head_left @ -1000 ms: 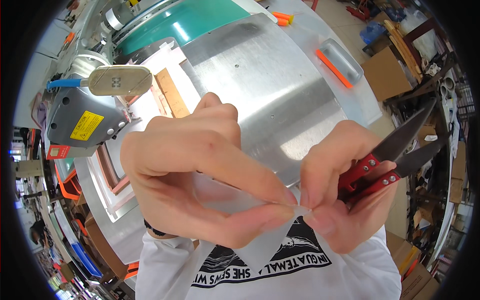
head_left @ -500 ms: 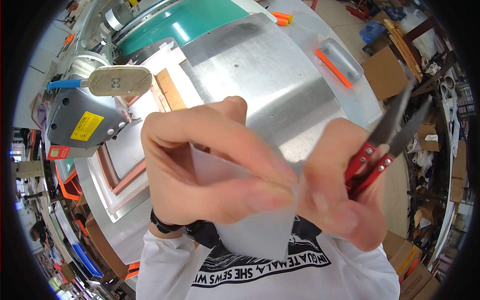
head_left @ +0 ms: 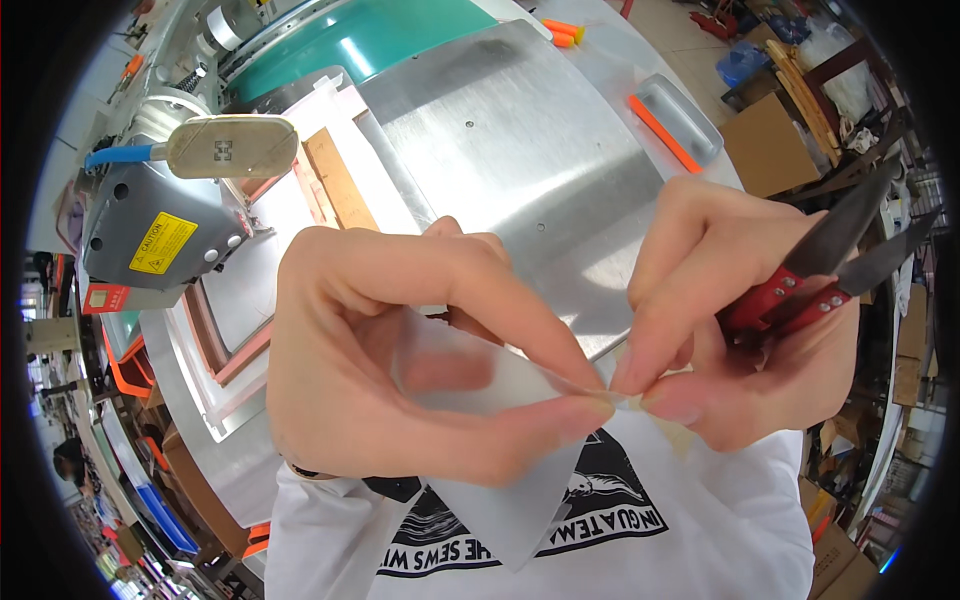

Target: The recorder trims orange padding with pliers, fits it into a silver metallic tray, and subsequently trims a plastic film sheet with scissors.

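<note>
left hand [head_left: 335, 395] pinches translucent film [head_left: 525, 490] at one corner; right hand [head_left: 705, 275] meets it, narrow-pinched, red-handled thread snips [head_left: 785, 295] palmed. best: light tension, blades outward.

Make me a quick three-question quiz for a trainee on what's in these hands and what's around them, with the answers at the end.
1. Which hand holds the snips?
A. Left
B. Right
C. Neither

2. True or false: the left hand is empty.

3. Fill in: the gray tray has a bright ____ edge along one side.

Key:
1. B, the right hand.
2. False; it pinches a translucent sheet.
3. Orange.
</note>
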Tool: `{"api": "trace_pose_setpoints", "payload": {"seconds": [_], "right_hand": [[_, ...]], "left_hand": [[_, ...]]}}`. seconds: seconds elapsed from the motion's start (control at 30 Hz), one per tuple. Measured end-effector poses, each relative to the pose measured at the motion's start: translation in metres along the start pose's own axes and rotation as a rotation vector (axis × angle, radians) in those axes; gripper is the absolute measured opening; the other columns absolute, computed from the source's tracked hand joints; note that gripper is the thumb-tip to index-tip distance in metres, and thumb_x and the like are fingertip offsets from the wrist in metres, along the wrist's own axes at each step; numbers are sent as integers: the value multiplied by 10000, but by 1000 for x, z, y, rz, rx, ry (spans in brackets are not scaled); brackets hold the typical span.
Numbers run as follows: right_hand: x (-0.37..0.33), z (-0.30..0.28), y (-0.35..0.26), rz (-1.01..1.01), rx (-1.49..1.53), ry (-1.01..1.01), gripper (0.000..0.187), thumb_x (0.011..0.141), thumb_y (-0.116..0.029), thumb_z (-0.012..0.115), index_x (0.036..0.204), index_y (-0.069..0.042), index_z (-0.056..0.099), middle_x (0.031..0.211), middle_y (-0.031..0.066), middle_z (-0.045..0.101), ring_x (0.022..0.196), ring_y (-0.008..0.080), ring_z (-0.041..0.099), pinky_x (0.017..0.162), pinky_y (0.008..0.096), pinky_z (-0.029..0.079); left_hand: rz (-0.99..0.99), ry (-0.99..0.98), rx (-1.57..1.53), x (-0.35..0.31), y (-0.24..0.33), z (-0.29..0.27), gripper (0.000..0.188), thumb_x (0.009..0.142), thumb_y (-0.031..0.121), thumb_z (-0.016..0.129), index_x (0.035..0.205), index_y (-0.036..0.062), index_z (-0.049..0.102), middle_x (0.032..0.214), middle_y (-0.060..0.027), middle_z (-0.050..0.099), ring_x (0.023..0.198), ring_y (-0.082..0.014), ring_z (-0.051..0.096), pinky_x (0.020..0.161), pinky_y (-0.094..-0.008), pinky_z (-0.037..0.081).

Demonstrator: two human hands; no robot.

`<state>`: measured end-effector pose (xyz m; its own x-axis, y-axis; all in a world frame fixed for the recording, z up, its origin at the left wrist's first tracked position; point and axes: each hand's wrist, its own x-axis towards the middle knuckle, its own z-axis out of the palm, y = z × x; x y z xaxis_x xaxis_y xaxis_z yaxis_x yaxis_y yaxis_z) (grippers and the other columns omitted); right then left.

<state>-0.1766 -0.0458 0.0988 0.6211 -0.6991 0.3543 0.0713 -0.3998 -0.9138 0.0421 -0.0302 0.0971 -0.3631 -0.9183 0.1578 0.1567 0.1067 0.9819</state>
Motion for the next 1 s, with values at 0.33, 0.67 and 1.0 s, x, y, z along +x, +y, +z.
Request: {"api": "trace_pose_setpoints", "payload": {"seconds": [0.33, 0.67, 1.0], "right_hand": [[21, -10, -28, 255, -55, -200, 208, 613, 27, 742, 804, -43, 700, 789, 48, 571, 447, 19, 385, 417, 173, 269], [31, 0, 4, -148, 117, -260, 166, 622, 49, 715, 776, -12, 706, 774, 61, 598, 472, 66, 443, 399, 203, 304], [27, -10, 9, -55, 182, -209, 160, 643, -4, 762, 793, -7, 706, 761, 58, 576, 467, 45, 423, 402, 188, 287]], "left_hand": [[-86, -165, -20, 4, 2, -4, 202, 499, -10, 775, 666, 31, 669, 499, 3, 459, 492, -77, 310, 502, -262, 190], [-703, -496, -513, 14, -11, -8, 195, 657, -17, 759, 841, -17, 692, 755, -32, 670, 640, -40, 542, 544, -180, 392], [-533, -480, -270, 11, -5, -5, 119, 673, 6, 744, 780, 1, 692, 708, -14, 641, 581, -42, 517, 576, -177, 389]]}}
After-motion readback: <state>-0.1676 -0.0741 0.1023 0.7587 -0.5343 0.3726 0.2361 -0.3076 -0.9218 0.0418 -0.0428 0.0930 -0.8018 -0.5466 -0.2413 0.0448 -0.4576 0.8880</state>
